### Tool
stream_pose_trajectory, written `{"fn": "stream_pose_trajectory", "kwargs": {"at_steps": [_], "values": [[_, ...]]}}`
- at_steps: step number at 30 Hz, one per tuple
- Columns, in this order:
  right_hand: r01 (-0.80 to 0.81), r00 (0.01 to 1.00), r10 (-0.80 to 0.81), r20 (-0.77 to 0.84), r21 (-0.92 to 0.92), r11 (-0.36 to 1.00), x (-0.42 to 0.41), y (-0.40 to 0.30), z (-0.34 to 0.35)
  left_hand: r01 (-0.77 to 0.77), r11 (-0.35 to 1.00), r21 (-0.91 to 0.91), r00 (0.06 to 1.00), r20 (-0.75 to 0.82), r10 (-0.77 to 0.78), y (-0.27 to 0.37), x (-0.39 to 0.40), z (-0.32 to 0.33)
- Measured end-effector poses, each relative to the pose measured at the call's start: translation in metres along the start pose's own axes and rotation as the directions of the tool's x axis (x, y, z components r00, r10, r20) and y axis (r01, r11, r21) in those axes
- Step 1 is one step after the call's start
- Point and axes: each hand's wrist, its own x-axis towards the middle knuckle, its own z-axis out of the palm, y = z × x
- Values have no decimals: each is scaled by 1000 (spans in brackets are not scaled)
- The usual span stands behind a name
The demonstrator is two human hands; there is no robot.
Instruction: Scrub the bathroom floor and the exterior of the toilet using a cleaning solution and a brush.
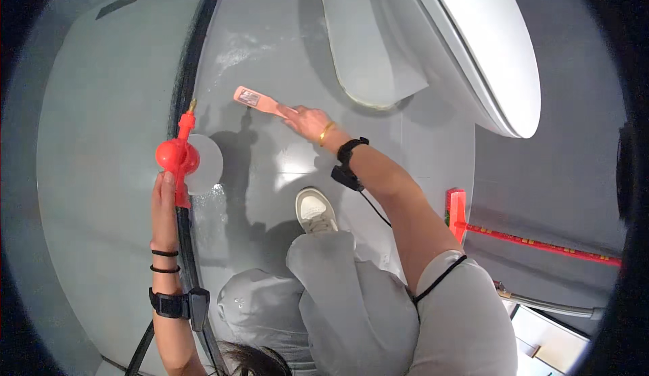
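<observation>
A red plastic hand-pump sprayer (177, 157) with a brass nozzle is in my left hand (165, 198), beside the black strip at the foot of the wall. A pale translucent round part shows just right of the sprayer. My right hand (307, 121) grips the handle of a flat pink tool (258, 100) with a rectangular inset in its head; its exact kind I cannot tell. The tool is held over the wet grey floor (274, 56). Between my arms, my shoe (315, 210) stands on the floor.
A white toilet (375, 46) stands at the upper right. To the right lies a red-headed brush (457, 213) with a long patterned red handle. A grey wall panel (101, 122) and a black edge strip (187, 71) run along the left. A metal pipe (552, 306) is at the lower right.
</observation>
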Motion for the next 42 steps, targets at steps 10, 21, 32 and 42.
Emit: {"fn": "stream_pose_trajectory", "kwargs": {"at_steps": [10,21,32,42], "values": [[-266,964,265,-32,-37,963,3,-1,1,14,1000,8,1000,-4,-14,-1,-5,-4],[-238,971,239,-4,-56,970,20,-23,12,23,1000,6,1000,-10,-23,-11,-10,-8],[-471,882,470,29,29,882,-52,6,9,6,999,-43,995,-95,-10,-30,-15,-16],[-638,765,635,-105,7,770,-120,47,3,34,994,-102,999,-37,-38,-35,-21,-18]]}}
